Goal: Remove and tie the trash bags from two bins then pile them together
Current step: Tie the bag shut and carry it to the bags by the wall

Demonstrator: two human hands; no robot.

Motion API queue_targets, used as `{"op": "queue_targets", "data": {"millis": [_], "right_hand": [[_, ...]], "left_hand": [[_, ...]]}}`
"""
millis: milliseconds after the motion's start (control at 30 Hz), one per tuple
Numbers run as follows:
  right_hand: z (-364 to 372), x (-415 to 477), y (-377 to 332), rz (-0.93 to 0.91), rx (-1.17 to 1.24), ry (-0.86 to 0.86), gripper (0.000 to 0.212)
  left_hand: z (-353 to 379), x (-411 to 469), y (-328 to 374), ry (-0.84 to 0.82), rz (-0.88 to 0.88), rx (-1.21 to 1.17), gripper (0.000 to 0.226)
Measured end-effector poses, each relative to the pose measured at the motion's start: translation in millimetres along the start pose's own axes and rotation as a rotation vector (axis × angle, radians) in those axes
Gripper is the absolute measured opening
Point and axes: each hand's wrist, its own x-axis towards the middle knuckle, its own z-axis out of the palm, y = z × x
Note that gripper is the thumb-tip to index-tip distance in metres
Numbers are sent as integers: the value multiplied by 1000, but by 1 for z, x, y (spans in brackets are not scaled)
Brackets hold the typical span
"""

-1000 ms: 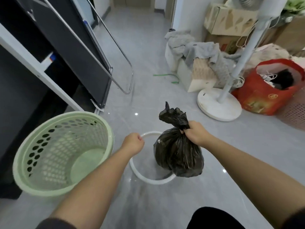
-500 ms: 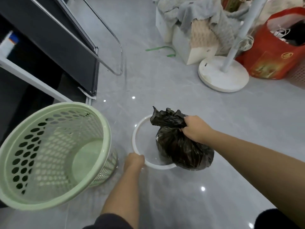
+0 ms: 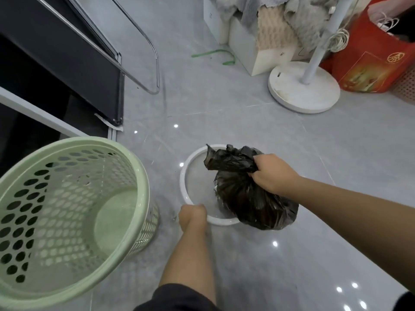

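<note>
While the right grip (image 3: pixel 272 173) clenches the gathered neck of the black trash bag (image 3: pixel 253 205), the full body of the bag hangs over the right side of the clear bin (image 3: pixel 186 163). It covers part of the bin's white rim and part of the floor (image 3: pixel 224 108) beyond. The loose top of the bag flares left of the knuckles, above the bin's mouth. Whether the neck is knotted, or whether the bag touches the rim, cannot be told.

The left grip (image 3: pixel 193 215) curls round the near edge of that white rim, its forearm running down to a dark sleeve.

Just left of the clear bin stands a pale green perforated basket (image 3: pixel 137 176) with no bag in it; its wall is close beside the left wrist.

Farther off, a dark panel (image 3: pixel 67 63) with a bent metal tube frame (image 3: pixel 155 63) leans at upper left. A green strap (image 3: pixel 215 53) lies on the tiles near white boxes (image 3: pixel 265 61) draped with grey cloth (image 3: pixel 298 19). The round white base of a fan stand (image 3: pixel 303 93) sits beyond the bag, with a red bag (image 3: pixel 370 63) and a woven basket (image 3: pixel 407 86) behind it at the right edge. The tiles between the clear bin and the fan base carry only light reflections.
</note>
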Motion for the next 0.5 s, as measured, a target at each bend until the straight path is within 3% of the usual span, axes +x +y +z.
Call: {"op": "queue_targets", "data": {"millis": [133, 300, 500], "right_hand": [[-38, -6, 4, 4, -95, 142, 23], [-83, -12, 2, 21, -176, 287, 15], [-136, -14, -37, -45, -174, 441, 25]], "left_hand": [[-29, -41, 42, 110, 207, -7, 33], [-71, -80, 100, 257, 502, 231, 30], [-140, -108, 136, 415, 629, 386, 30]]}}
